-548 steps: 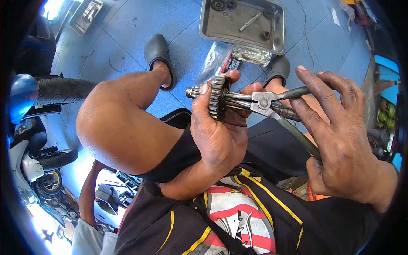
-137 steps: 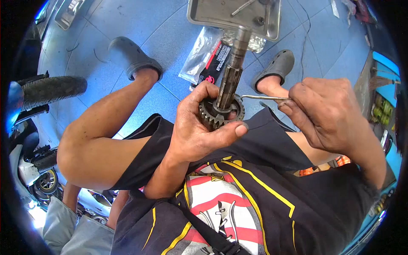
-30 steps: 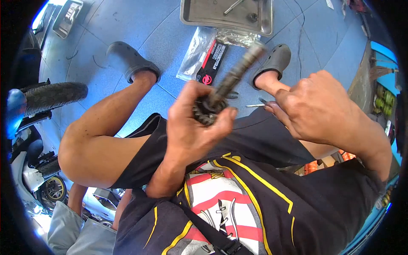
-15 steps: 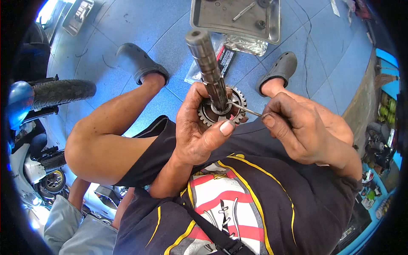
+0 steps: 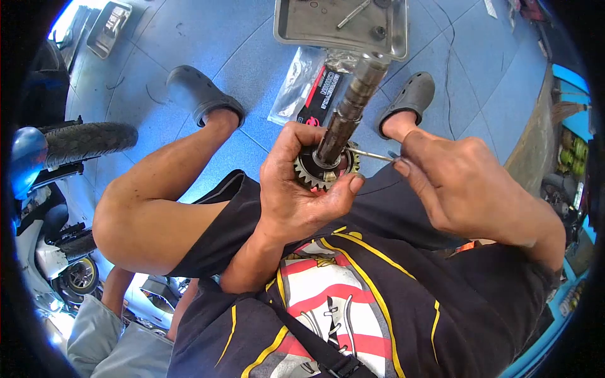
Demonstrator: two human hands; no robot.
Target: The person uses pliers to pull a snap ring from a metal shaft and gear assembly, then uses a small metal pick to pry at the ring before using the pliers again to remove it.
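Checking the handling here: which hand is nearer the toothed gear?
Left. The left hand wraps the gear, touching it; the right hand stays off to its side, pinching a thin tool.

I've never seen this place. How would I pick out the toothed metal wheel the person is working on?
Start at the person's left hand, raised in the middle of the view above the lap. Its fingers wrap a toothed metal wheel with a long dark steel shaft running through its centre and pointing toward the metal tray on the blue floor. It is the only part here edged with teeth, and a thin metal tool from the right hand touches it.
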